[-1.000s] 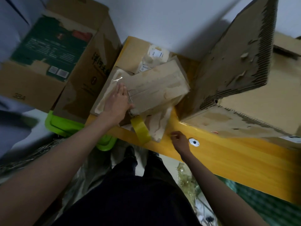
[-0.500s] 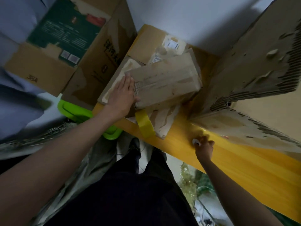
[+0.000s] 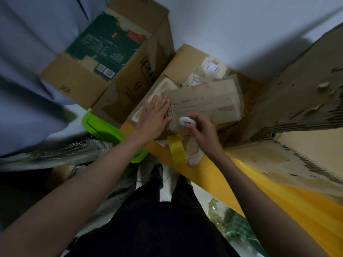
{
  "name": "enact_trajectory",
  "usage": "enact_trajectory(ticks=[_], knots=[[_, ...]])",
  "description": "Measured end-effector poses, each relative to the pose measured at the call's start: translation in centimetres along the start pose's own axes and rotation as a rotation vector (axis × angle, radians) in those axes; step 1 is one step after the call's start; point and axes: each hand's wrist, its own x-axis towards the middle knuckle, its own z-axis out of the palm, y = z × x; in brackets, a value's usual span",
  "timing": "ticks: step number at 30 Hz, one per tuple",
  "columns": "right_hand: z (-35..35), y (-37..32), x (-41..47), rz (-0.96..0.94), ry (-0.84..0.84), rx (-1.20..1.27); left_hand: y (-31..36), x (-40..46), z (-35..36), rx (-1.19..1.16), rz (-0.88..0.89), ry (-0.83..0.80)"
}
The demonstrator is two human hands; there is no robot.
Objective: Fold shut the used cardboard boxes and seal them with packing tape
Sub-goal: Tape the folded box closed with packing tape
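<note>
Item: small cardboard box (image 3: pixel 204 101), flaps folded down, on yellow desk (image 3: pixel 213 175).
Left hand (image 3: pixel 152 117) flat, fingers straight, pinning flaps; right hand (image 3: pixel 200 130) pinches white cutter (image 3: pixel 187 122) beside hanging yellow tape (image 3: pixel 177 151), presumably for trimming.

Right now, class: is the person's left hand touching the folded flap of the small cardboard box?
Touching. The head view shows the left hand lying flat, fingers straight, on the folded flap, with no gap beneath.
</note>
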Motion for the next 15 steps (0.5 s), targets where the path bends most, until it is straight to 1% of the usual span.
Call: enact_trajectory(ticks=[2, 4, 5, 6, 7, 8, 9, 10, 11, 12, 13, 14, 15], knots=[[0.1, 1.0, 1.5, -0.003, -0.058, -0.016, 0.1, -0.3, 0.3, -0.065, 0.004, 0.040], [0.1, 1.7, 2.1, 0.002, -0.084, -0.006, 0.4, -1.2, 0.7, -0.160, -0.033, 0.133], [0.0, 1.9, 2.2, 0.002, -0.096, 0.005, 0.9, -2.2, 1.0, -0.253, -0.098, 0.215], [0.0, 1.9, 2.2, 0.001, -0.111, 0.011, 1.5, -3.4, 1.5, -0.378, -0.204, 0.306], [0.1, 2.0, 2.1, 0.002, -0.126, 0.010, 2.3, -4.7, 2.2, -0.515, -0.339, 0.390], [0.2, 2.1, 2.0, 0.009, -0.143, 0.007, 3.2, -6.0, 3.2, -0.649, -0.478, 0.428], [0.4, 2.2, 1.8, 0.020, -0.162, 0.001, 4.0, -7.0, 4.1, -0.771, -0.599, 0.394], [0.5, 2.4, 1.7, 0.028, -0.185, -0.005, 4.9, -7.9, 4.9, -0.902, -0.689, 0.303], [0.6, 2.7, 1.6, 0.028, -0.203, -0.020, 5.5, -8.4, 5.7, -1.041, -0.741, 0.178], [0.6, 3.0, 1.5, 0.020, -0.213, -0.038, 6.2, -8.8, 6.1, -1.167, -0.754, 0.054], [0.6, 3.3, 1.4, 0.008, -0.217, -0.061, 6.7, -9.1, 6.5, -1.255, -0.736, -0.032], [0.5, 3.6, 1.4, -0.002, -0.218, -0.082, 7.1, -9.4, 6.9, -1.310, -0.709, -0.060], [0.5, 3.7, 1.3, -0.007, -0.217, -0.095, 7.4, -9.8, 7.3, -1.344, -0.703, -0.046]])
